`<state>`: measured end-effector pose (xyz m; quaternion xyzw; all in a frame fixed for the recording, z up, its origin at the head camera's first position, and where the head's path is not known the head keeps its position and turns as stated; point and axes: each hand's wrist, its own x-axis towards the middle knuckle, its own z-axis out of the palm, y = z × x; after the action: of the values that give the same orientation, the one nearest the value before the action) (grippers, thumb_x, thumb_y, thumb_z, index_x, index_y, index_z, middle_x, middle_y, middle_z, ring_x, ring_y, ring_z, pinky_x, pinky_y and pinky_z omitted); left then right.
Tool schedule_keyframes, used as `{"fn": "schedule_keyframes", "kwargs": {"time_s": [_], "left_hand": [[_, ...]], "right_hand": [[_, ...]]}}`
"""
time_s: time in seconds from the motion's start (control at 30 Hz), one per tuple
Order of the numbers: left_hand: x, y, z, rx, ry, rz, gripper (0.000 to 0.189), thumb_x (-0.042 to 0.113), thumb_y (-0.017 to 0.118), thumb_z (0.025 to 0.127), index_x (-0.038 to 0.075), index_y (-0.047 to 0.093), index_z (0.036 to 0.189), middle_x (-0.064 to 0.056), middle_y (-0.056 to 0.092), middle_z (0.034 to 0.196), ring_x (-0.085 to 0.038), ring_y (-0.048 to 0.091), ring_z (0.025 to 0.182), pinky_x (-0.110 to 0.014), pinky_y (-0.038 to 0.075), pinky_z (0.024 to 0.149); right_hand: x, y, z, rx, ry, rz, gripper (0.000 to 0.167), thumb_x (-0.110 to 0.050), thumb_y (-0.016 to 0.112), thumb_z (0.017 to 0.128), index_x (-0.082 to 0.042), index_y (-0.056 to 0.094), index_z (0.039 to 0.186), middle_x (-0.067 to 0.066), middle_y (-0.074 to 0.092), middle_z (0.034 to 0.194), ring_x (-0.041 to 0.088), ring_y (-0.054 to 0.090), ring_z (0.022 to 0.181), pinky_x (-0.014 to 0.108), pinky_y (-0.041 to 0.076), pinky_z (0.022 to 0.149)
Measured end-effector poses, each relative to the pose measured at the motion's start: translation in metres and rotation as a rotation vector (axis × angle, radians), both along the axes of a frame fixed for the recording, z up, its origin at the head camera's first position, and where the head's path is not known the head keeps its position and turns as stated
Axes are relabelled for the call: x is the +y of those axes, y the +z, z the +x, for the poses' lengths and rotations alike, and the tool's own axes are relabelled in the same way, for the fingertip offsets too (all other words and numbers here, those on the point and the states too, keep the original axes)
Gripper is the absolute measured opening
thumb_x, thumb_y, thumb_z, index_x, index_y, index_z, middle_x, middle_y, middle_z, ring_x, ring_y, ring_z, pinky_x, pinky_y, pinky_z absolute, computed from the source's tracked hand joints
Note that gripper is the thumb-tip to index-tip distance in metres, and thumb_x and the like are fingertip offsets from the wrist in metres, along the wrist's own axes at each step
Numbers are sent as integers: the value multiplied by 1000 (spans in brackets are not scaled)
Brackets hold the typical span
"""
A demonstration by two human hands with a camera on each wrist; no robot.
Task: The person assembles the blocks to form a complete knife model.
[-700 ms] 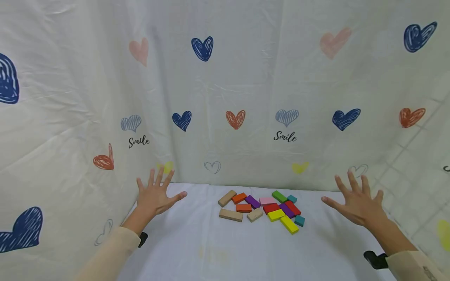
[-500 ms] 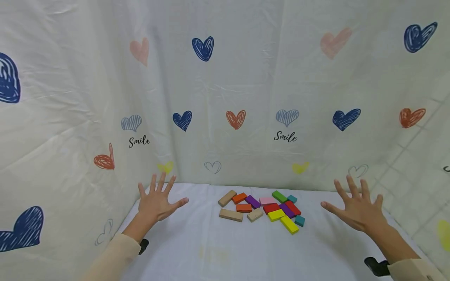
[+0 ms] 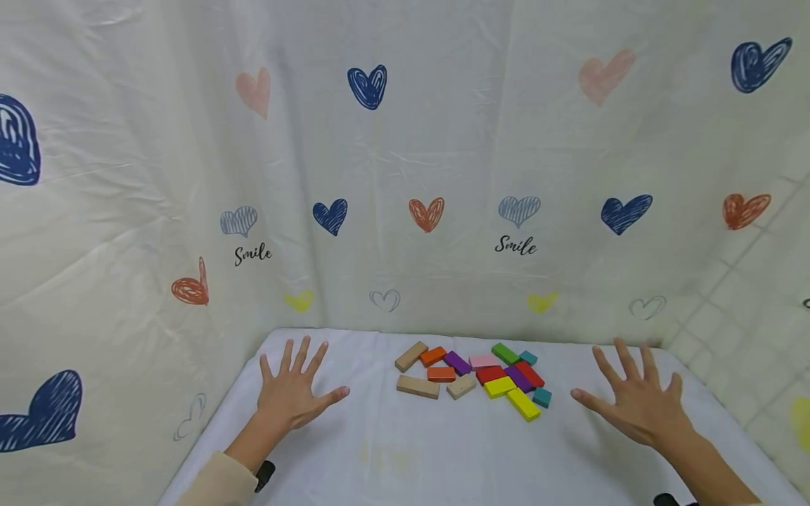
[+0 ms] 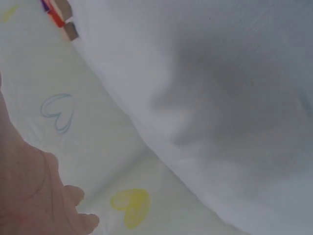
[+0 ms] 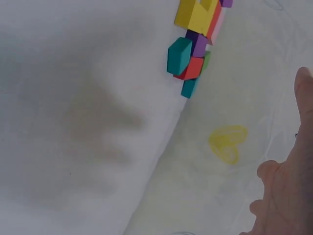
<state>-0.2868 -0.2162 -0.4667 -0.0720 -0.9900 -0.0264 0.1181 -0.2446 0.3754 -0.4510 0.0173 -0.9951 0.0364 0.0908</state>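
My left hand hovers over the left side of the table with fingers spread and nothing in it. On the right side, my right hand is held the same way, palm down and fingers apart. Between them, toward the back, lies a loose group of coloured wooden blocks. Plain wood blocks and orange blocks are at its left. A pink block, red block, green block and yellow blocks are at its right. A teal block is nearest my right hand.
A white cloth covers the table. Behind it and along both sides hangs a pale curtain printed with hearts and the word Smile. A dark wrist strap shows at my left sleeve.
Both hands have come down and in from the curtain's lower edge, so they now show over the tabletop, fingers still spread. The blocks lie as before.
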Motion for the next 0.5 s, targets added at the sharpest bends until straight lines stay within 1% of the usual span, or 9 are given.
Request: {"fn": "schedule_keyframes", "kwargs": {"time_s": [0.23, 0.4, 0.5], "left_hand": [[7, -16, 14, -10, -14, 23, 106, 96, 38, 78, 32, 28, 162, -9, 20, 171, -43, 15, 158, -79, 3, 114], [13, -22, 24, -34, -25, 31, 104, 95, 39, 79, 33, 28, 162, -9, 22, 171, -41, 17, 158, -78, 5, 115], [18, -25, 30, -46, -33, 51, 104, 94, 42, 79, 34, 28, 161, -8, 23, 171, -41, 17, 158, -78, 5, 115]], "right_hand": [[-20, -11, 11, -34, -7, -17, 105, -82, 42, 89, -13, 14, 164, 28, -1, 168, 63, -3, 146, 92, -3, 97], [-34, -18, 19, -19, 6, -20, 104, -81, 45, 89, -15, 17, 163, 25, 3, 169, 61, 1, 147, 92, -1, 97], [-43, -22, 23, -16, 12, -24, 103, -80, 48, 88, -14, 21, 163, 25, 8, 169, 60, 4, 146, 92, 1, 97]]}}
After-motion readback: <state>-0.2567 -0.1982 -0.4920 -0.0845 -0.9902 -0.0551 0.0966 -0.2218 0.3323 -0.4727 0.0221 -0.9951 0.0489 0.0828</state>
